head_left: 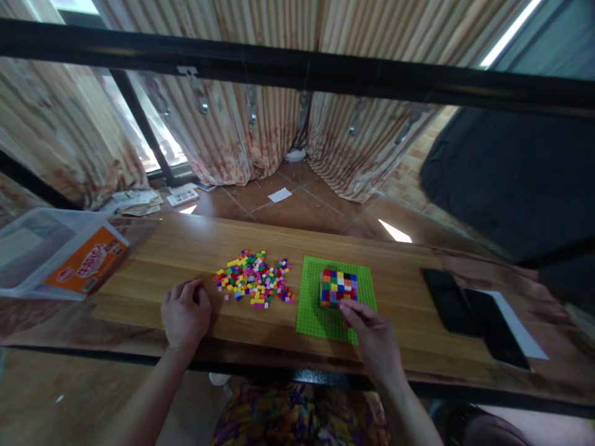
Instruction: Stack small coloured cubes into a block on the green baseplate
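Note:
A multicoloured block of small bricks (pixel 339 287) stands on a green baseplate (pixel 316 316) on the wooden table (pixel 195 248). My right hand (pixel 374 337) rests at the plate's near right edge, fingers pressed together in a pinch touching the block's lower front; what they hold is too small to see. A loose pile of small coloured bricks (pixel 255 279) lies left of the plate. My left hand (pixel 185 311) lies on the table just left of the pile, fingers loosely curled, nothing visible in it.
A clear plastic box with an orange label (pixel 60 260) sits at the table's far left. Two dark tablets or phones (pixel 474 316) lie on white paper at the right. A black bar (pixel 297 68) crosses overhead; curtains and tiled floor lie beyond.

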